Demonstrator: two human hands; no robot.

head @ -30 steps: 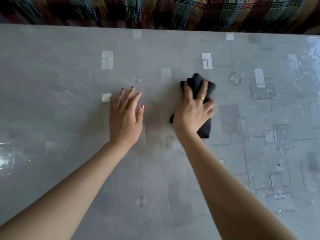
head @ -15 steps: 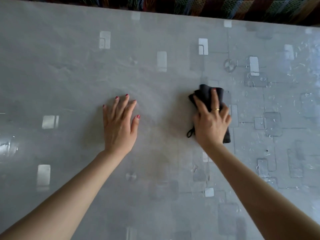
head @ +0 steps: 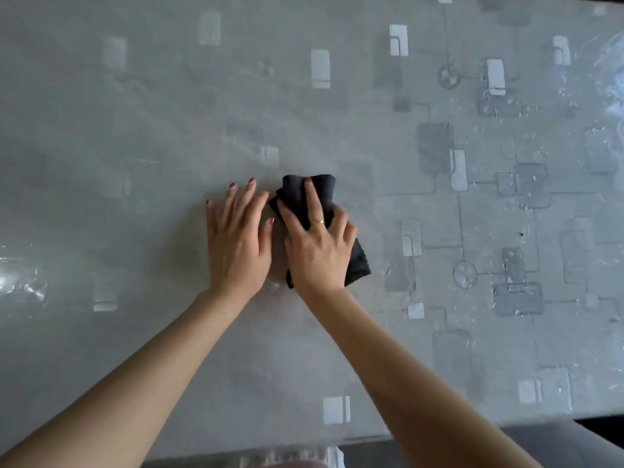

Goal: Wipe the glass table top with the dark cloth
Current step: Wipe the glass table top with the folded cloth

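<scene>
The glass table top (head: 135, 130) is grey with pale and dark rectangles and fills nearly the whole view. A folded dark cloth (head: 297, 192) lies on it near the middle. My right hand (head: 317, 244) presses flat on the cloth, fingers spread over it, a gold ring on one finger. Most of the cloth is hidden under that hand; its far end and right edge stick out. My left hand (head: 236, 241) rests flat on the glass just left of the cloth, fingers apart, holding nothing.
The table's near edge (head: 439, 430) runs along the bottom of the view, with a dark floor area (head: 594, 430) past its right corner. Bright glare sits on the glass at the far right (head: 611, 79) and the left (head: 20, 282).
My right hand has slid the cloth leftward across the glass, up beside my left hand. The view has tilted down, so the near table edge shows and the patterned fabric beyond is gone.
</scene>
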